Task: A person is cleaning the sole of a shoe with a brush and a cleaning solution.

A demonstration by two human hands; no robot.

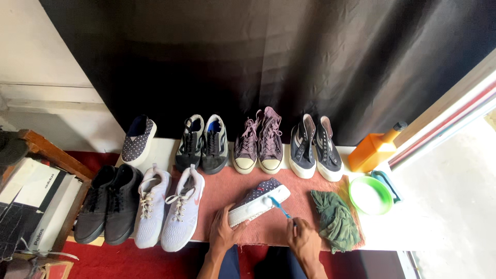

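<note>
At the far left a pair of black sneakers [108,204] stands beside a pair of white sneakers [166,206], with a single polka-dot slip-on [137,138] behind them. Further right along the back sit grey-and-black trainers [202,143], purple high-tops [259,140] and dark navy lace-ups [313,146]. In front, on a reddish cloth [222,199], the left hand [224,228] grips the heel of a second polka-dot shoe [259,199], tilted on its side. The right hand [303,238] closes around a blue toothbrush [281,207], its bristles touching the white sole. Right of that lie a green rag [335,219], a green bowl [370,195] and an orange bottle [375,149].
</note>
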